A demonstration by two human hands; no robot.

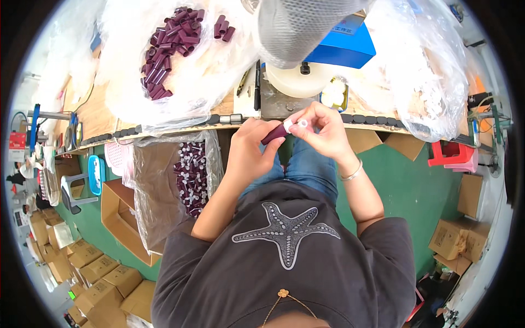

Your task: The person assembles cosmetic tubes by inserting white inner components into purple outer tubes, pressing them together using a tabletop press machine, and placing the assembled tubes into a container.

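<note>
In front of my body, at the table's front edge, my left hand (250, 148) is closed around a dark purple tube (275, 134). My right hand (327, 134) pinches a small white plastic piece (302, 124) between thumb and fingers, right by the tube's upper end. White also shows at that end; my fingertips partly hide whether the two pieces are joined. A heap of loose purple tubes (172, 41) lies on clear plastic sheeting at the back left of the table. Down by my left arm, a plastic-lined box holds many purple tubes with white ends (191, 177).
A grey cloth-covered object (303, 30) hangs over the table's middle, near a blue box (344, 46) and a round white block (295, 82). A black pen (257, 85) lies beside them. Bagged white pieces (432, 93) sit at the right. Cardboard boxes (104, 290) are stacked at the lower left.
</note>
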